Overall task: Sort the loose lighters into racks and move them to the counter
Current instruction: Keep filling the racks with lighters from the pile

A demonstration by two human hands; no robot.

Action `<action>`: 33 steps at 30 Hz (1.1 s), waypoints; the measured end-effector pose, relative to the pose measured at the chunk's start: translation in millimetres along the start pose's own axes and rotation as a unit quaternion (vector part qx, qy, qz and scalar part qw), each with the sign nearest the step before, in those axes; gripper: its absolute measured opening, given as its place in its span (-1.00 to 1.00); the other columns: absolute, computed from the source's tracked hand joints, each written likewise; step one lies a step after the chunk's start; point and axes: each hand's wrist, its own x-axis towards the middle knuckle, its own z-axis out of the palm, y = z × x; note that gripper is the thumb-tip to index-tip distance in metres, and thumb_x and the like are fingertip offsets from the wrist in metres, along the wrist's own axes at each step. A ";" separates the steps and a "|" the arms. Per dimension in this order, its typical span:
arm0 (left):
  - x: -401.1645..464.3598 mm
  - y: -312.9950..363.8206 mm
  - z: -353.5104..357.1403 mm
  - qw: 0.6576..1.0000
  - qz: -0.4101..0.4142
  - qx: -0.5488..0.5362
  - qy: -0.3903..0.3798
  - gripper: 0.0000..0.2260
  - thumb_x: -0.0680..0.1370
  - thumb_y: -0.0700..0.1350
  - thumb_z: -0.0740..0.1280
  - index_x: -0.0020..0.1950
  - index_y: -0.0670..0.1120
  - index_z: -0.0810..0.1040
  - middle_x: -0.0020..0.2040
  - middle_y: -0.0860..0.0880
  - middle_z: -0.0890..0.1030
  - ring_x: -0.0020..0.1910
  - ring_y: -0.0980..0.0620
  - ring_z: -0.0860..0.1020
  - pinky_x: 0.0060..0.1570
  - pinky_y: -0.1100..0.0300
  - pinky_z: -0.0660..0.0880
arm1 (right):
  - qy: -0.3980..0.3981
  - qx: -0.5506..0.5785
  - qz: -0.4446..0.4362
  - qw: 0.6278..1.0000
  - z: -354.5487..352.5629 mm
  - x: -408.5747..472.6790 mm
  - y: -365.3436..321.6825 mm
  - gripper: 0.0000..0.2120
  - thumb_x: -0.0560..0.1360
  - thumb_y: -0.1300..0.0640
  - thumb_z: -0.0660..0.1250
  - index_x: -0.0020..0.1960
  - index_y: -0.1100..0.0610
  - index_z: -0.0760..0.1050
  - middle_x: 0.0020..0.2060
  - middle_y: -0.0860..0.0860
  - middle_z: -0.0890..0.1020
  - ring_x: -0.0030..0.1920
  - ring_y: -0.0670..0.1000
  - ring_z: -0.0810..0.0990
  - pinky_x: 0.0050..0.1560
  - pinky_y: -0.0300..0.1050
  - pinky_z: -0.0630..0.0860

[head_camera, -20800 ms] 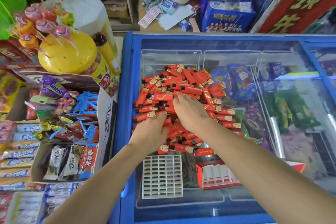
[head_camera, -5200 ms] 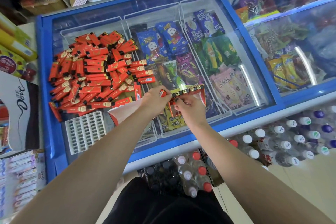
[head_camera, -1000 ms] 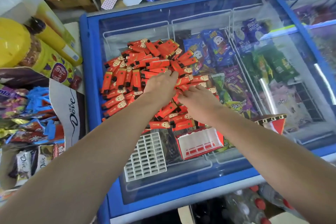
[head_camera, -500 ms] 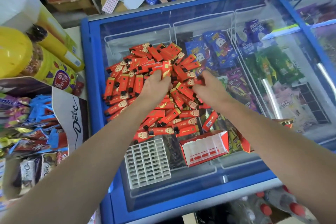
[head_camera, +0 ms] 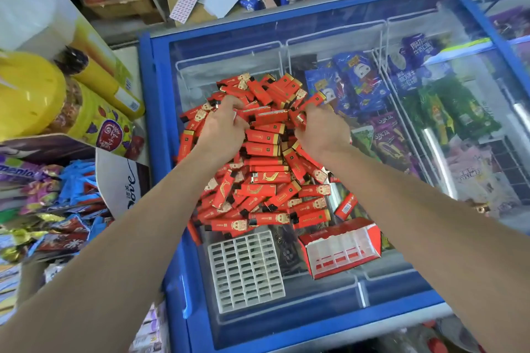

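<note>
We can't see the fingertips of the left hand (head_camera: 222,126) or right hand (head_camera: 322,130), buried in the lighters (head_camera: 258,163). Print on them is too small for us to read.

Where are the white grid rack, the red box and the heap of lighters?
white grid rack (head_camera: 247,270): head view, middle of its cells.
red box (head_camera: 341,249): head view, white insert facing up.
heap of lighters (head_camera: 262,175): head view, centre of the pile.

My two hands (head_camera: 223,126) (head_camera: 321,132) in view. One heap of red lighters (head_camera: 262,178), too many to count. One white grid rack (head_camera: 246,269). One red box tray (head_camera: 341,249). One yellow jar (head_camera: 28,94).
</note>
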 end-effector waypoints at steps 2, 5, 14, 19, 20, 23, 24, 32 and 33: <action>3.6 -0.4 -2.4 0.999 0.012 0.027 -0.013 -0.74 0.70 -0.25 0.15 0.34 -0.02 0.44 -0.03 -0.08 0.64 -0.42 0.07 0.46 -0.57 0.28 0.33 | -0.005 -0.004 0.005 1.000 -0.1 2.0 -0.9 -0.65 0.62 0.08 0.35 0.34 0.20 0.44 0.18 0.18 0.57 0.12 0.24 0.63 -0.12 0.03 0.45; 10.8 3.3 -3.4 0.991 0.069 0.114 0.001 -0.73 0.65 -0.16 0.31 0.34 0.00 0.49 0.07 -0.08 0.60 -0.30 0.06 0.52 -0.37 0.23 0.40 | -0.037 0.028 0.029 0.999 -3.9 5.2 -2.5 -0.62 0.54 0.10 0.39 0.30 0.20 0.43 0.14 0.15 0.57 0.07 0.20 0.61 -0.11 -0.01 0.46; 25.0 27.2 12.5 0.884 0.187 0.427 -0.017 -0.60 0.65 0.04 0.38 0.42 -0.05 0.41 0.39 -0.15 0.40 -0.05 -0.19 0.64 -0.27 0.00 0.51 | -0.107 0.286 0.169 0.937 -19.6 13.3 6.4 -0.77 0.46 0.06 0.40 0.06 0.13 0.53 -0.22 -0.01 0.58 -0.19 0.01 0.58 -0.06 -0.01 0.57; 33.6 31.8 22.2 0.859 0.217 0.463 -0.028 -0.57 0.63 -0.01 0.42 0.45 -0.03 0.38 0.46 -0.19 0.39 -0.08 -0.19 0.65 -0.31 0.03 0.45 | -0.083 0.479 0.222 0.845 -29.2 14.3 9.5 -0.85 0.40 0.22 0.39 -0.10 0.04 0.48 -0.30 0.00 0.48 -0.44 -0.03 0.36 -0.41 -0.14 0.32; 35.0 32.5 24.7 0.853 0.224 0.471 -0.032 -0.58 0.63 -0.04 0.41 0.45 -0.01 0.39 0.46 -0.19 0.38 -0.11 -0.18 0.64 -0.31 0.04 0.44 | -0.088 0.497 0.229 0.833 -30.5 14.9 8.4 -0.81 0.40 0.24 0.38 -0.03 0.06 0.50 -0.25 0.04 0.51 -0.47 -0.03 0.36 -0.44 -0.16 0.32; 38.5 33.7 29.9 0.845 0.240 0.477 -0.030 -0.63 0.62 -0.18 0.37 0.41 0.02 0.45 0.40 -0.17 0.41 -0.21 -0.12 0.58 -0.34 0.04 0.46 | -0.098 0.550 0.248 0.791 -29.5 23.8 3.0 -0.65 0.37 0.28 0.37 0.14 0.12 0.48 -0.21 0.12 0.55 -0.42 0.01 0.46 -0.41 -0.15 0.42; 38.8 34.6 30.7 0.846 0.241 0.475 -0.027 -0.64 0.61 -0.21 0.37 0.39 0.01 0.46 0.40 -0.16 0.41 -0.18 -0.13 0.60 -0.32 0.03 0.47 | -0.101 0.562 0.251 0.782 -29.0 25.9 0.0 -0.63 0.35 0.29 0.37 0.15 0.15 0.49 -0.22 0.12 0.56 -0.36 0.03 0.51 -0.33 -0.11 0.50; 36.8 27.1 3.1 0.996 0.082 0.031 -0.003 -0.93 0.64 -0.10 0.30 0.08 -0.04 0.43 -0.14 0.02 0.55 -0.28 0.11 0.51 -0.42 0.33 0.36 | -0.063 0.601 0.198 0.772 -34.4 32.3 -11.0 -0.54 0.42 0.49 0.27 0.26 0.17 0.40 -0.28 0.16 0.63 -0.42 0.06 0.59 -0.32 -0.10 0.57; 36.9 23.5 -4.4 0.999 0.034 -0.037 0.010 -0.94 0.63 -0.10 0.28 0.09 -0.04 0.45 -0.16 0.02 0.56 -0.29 0.13 0.48 -0.40 0.33 0.36 | -0.054 0.584 0.175 0.791 -35.1 33.2 -13.5 -0.63 0.45 0.48 0.27 0.20 0.20 0.45 -0.26 0.14 0.63 -0.45 0.02 0.58 -0.33 -0.10 0.55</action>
